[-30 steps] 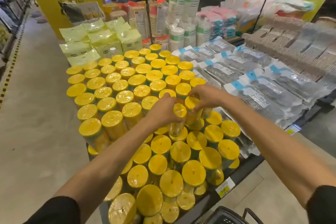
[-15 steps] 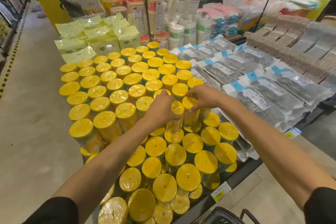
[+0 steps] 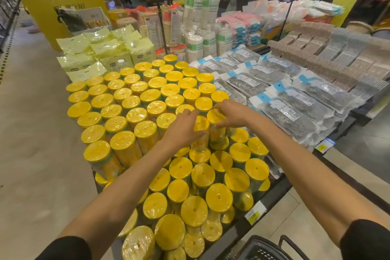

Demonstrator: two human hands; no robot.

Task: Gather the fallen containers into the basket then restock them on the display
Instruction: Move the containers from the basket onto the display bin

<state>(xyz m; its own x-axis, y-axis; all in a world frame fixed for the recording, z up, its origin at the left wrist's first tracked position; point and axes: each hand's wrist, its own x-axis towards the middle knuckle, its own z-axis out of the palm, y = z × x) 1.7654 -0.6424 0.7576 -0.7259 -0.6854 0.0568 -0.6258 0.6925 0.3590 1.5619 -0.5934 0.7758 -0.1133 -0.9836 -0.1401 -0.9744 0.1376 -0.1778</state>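
Several clear cylinder containers with yellow lids fill the display table (image 3: 272,194), stacked higher at the back than at the front. My left hand (image 3: 181,127) grips one yellow-lidded container (image 3: 200,133) standing at the edge of the upper layer. Right beside it, my right hand (image 3: 231,115) holds a second container (image 3: 216,127) by its top. Both containers stand upright and touch each other. A black basket (image 3: 263,249) shows at the bottom edge, its inside mostly out of frame.
Flat blue-labelled packets (image 3: 280,101) lie right of the containers. Pale green bags (image 3: 92,57) sit at the back left, stacked paper cups (image 3: 200,27) behind. A yellow price tag (image 3: 254,214) hangs on the table's front edge. Grey aisle floor (image 3: 31,143) runs along the left.
Both hands keep their hold on the two containers and have settled them slightly lower against the upper layer. The camera has tilted up a little.
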